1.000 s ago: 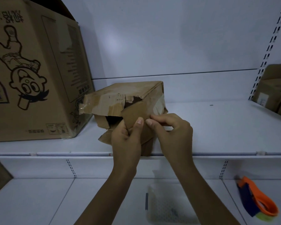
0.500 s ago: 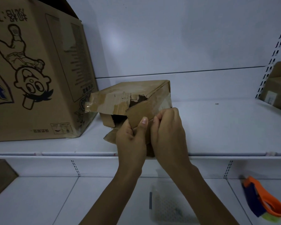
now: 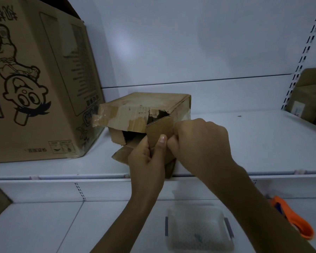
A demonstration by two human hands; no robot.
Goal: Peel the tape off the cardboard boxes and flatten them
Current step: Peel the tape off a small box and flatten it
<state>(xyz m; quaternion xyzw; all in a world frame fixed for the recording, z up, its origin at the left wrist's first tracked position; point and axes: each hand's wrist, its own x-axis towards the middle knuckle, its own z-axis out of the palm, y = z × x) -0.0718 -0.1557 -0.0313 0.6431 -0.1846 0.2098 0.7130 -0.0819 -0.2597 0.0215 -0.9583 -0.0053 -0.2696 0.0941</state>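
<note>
The small battered brown cardboard box [image 3: 144, 106] sits mid-frame on the white metal shelf [image 3: 244, 143], its torn front flap [image 3: 161, 126] gripped by the left hand [image 3: 146, 161], thumb pressed flat on the card. The right hand [image 3: 199, 143] is curled tight, pinching at that flap's right edge; whether tape or card lies between its fingertips is hidden. The box looks light, soft and already ripping, so I would brace near a fold and draw the loose brown tape strip [image 3: 102, 119] slowly.
</note>
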